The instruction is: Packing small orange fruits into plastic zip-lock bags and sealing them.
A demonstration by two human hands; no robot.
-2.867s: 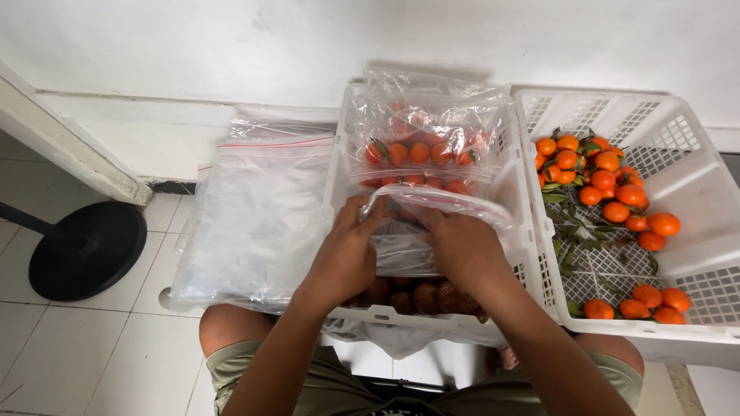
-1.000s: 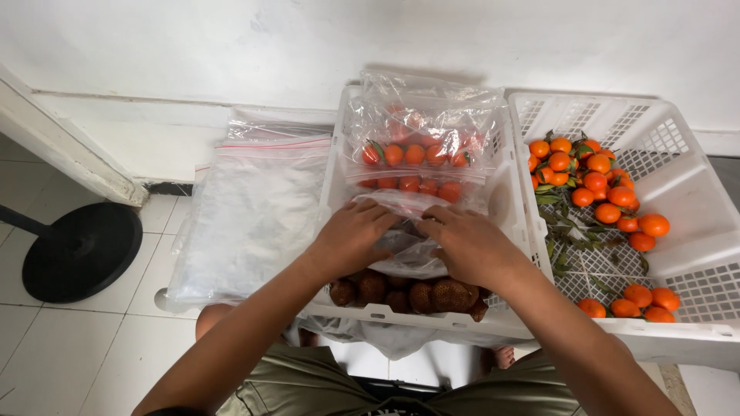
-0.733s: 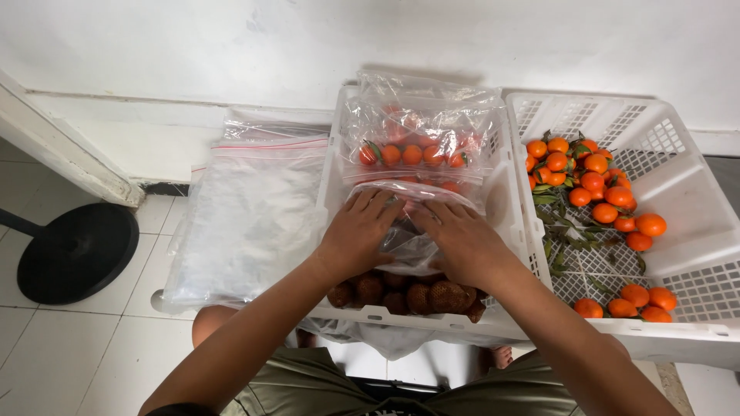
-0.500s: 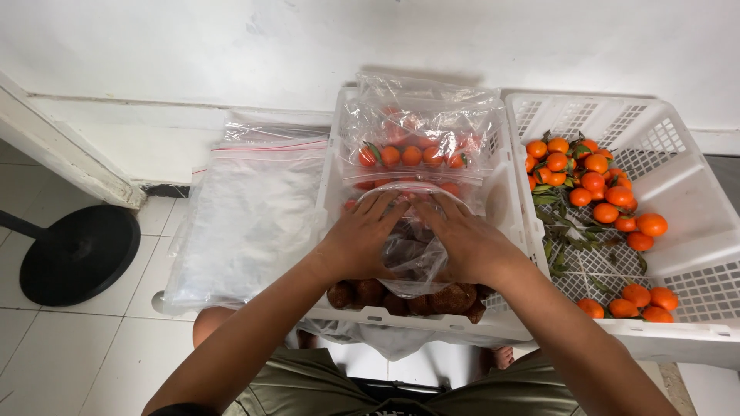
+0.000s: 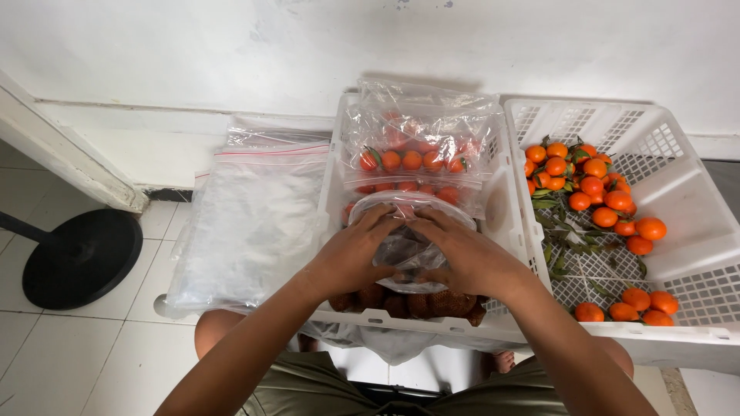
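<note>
- My left hand (image 5: pixel 356 258) and right hand (image 5: pixel 469 258) have slid up from the lower part of the clear plastic bag (image 5: pixel 408 235) to its mouth; a second ago they pressed lower down.
- Both sets of fingers are curled shut on the bag's top edge, thumbs underneath, pinching it together, so the fruit inside looks gathered and the opening nearly closed.
- The bag sits in the middle white crate (image 5: pixel 420 323), above a dark layer of bagged fruit, just in front of another filled bag (image 5: pixel 420 150).
- Crate walls stand close on both sides; the stack of empty zip bags (image 5: pixel 254 219) lies to my left, the crate of loose oranges (image 5: pixel 697 231) to my right. The open room is upward.
</note>
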